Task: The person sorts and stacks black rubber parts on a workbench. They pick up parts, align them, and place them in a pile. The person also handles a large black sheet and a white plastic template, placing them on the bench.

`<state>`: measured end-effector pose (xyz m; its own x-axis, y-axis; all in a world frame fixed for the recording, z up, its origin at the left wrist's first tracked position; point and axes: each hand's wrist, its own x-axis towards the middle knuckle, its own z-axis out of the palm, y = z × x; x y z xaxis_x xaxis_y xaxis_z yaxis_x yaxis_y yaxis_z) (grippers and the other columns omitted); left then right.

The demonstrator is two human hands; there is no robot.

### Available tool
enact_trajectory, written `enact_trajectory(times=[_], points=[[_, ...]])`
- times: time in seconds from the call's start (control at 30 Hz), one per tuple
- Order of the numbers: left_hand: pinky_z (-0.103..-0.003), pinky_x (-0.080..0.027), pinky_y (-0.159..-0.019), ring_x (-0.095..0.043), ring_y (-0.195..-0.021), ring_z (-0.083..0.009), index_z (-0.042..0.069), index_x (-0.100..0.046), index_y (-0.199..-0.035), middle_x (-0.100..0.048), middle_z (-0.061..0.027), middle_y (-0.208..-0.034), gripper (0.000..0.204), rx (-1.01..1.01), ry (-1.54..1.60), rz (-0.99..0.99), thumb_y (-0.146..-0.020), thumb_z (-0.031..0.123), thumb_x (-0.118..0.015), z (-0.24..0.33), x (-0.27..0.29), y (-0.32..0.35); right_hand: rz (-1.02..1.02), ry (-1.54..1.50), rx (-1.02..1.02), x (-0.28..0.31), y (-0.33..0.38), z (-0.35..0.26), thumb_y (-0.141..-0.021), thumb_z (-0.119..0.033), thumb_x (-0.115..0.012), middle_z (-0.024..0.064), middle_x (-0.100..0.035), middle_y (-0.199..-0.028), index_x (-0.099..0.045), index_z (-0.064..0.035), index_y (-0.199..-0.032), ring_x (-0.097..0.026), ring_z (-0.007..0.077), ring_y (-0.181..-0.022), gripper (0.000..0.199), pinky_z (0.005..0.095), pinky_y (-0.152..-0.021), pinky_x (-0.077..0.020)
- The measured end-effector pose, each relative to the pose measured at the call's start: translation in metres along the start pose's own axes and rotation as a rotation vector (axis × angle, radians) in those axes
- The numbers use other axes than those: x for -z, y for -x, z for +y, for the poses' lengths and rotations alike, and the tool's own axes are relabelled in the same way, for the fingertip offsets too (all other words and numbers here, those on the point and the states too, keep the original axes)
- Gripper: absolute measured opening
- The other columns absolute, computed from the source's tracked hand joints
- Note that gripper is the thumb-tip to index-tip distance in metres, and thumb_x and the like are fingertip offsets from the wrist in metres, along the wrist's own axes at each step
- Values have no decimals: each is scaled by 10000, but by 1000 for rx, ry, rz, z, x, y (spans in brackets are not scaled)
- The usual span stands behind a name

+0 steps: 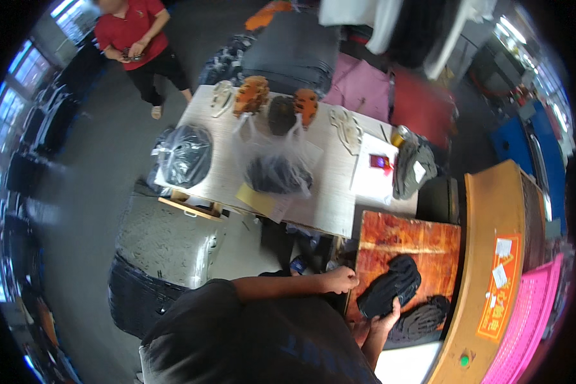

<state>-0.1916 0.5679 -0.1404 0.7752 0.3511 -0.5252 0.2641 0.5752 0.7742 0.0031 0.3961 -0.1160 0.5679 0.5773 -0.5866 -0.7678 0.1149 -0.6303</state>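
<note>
My right hand [384, 318] grips the cuff end of a bundle of black gloves [393, 285], its thumb on top. The bundle lies over a reddish-brown marbled board [381, 240]. Fingers curled, my left hand [340, 280] is at the left edge of the board, apart from the bundle; whether anything small is pinched in it I cannot make out. A second pile of dark grey gloves [422, 320] rests at the board's near right corner, close to my right hand.
Ahead is a pale table [333, 201] with a clear bag of black items [275, 173], a dark round bag [185, 155] and orange glove-like pieces [251, 96]. A wooden cabinet [493, 185] and pink basket [534, 313] stand right. A person in red [131, 32] stands far left.
</note>
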Motion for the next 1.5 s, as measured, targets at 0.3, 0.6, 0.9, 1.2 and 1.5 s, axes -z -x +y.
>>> enact_trajectory(times=[0.3, 0.6, 0.9, 1.2, 1.5], points=[[-283, -427, -530, -510, -575, -106, 68, -615, -813, -551, 8, -686, 364, -35, 89, 99, -1033, 357, -584, -16, 31, 42, -80, -44, -43, 7, -6, -2, -966, -362, -662, 154, -642, -1418, -552, 0, -1457, -617, 357, -1288, 621, 527, -1125, -495], [-294, -410, -467, -544, -577, -114, 32, -630, -849, -584, -21, -722, 294, -46, 260, 172, -991, 289, -619, -70, 26, 79, -321, -44, -23, 12, -6, 0, -1011, -340, -641, 147, -616, -1460, -531, 2, -1478, -608, 342, -1307, 590, 519, -1148, -480], [-281, -496, -593, -603, -715, -124, 47, -674, -993, -661, -22, -898, 291, 138, 162, 260, -1013, 335, -635, -119, -6, 162, -291, -75, -9, 24, -22, 6, -1007, -342, -668, 127, -619, -1469, -539, -3, -1479, -600, 324, -1327, 596, 507, -1160, -475], [-525, -550, -970, -695, -974, -338, 77, -714, -1054, -737, -135, -1077, 525, -222, 1141, 298, -1021, 588, -601, -158, 71, 238, -413, -55, -27, 27, -30, 6, -995, -333, -663, 145, -645, -1419, -565, -16, -1450, -619, 331, -1293, 563, 519, -1143, -487], [-524, -540, -996, -672, -1074, -293, 63, -561, -1386, -673, -102, -1257, 778, -670, 1407, 759, -1004, 737, -483, -145, 141, 330, -364, -60, -2, 27, -29, 5, -975, -330, -705, 107, -652, -1424, -579, -26, -1441, -627, 303, -1288, 570, 501, -1143, -488]])
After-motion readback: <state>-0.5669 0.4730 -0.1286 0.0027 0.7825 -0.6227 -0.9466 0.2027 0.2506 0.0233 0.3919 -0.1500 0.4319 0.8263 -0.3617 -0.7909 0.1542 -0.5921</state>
